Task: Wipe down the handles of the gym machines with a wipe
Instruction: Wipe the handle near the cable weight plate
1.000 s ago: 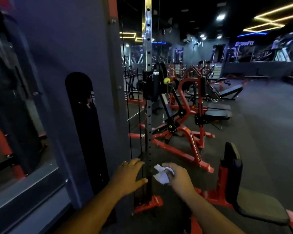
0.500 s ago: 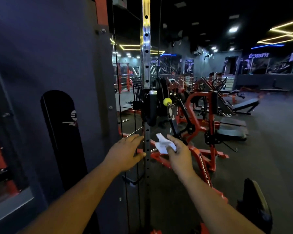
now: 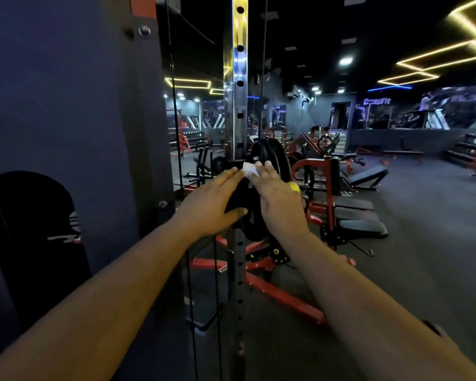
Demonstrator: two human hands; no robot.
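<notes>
Both my hands have risen up the perforated steel upright (image 3: 239, 105) since a moment ago, from its lower stretch to the black handle (image 3: 245, 199) mounted on it. My right hand (image 3: 279, 199) pinches the white wipe (image 3: 250, 169) at its fingertips, against the handle's top end. My left hand (image 3: 212, 204) lies flat and relaxed on the handle's left side, fingers straight. Just left stands the grey machine panel (image 3: 66, 105), with cables (image 3: 176, 133) between it and the upright. Rightward, dark gym floor (image 3: 423, 243) lies open beyond red frames (image 3: 280, 295) and benches (image 3: 366, 174). The handle's long axis runs vertically, along the upright.
</notes>
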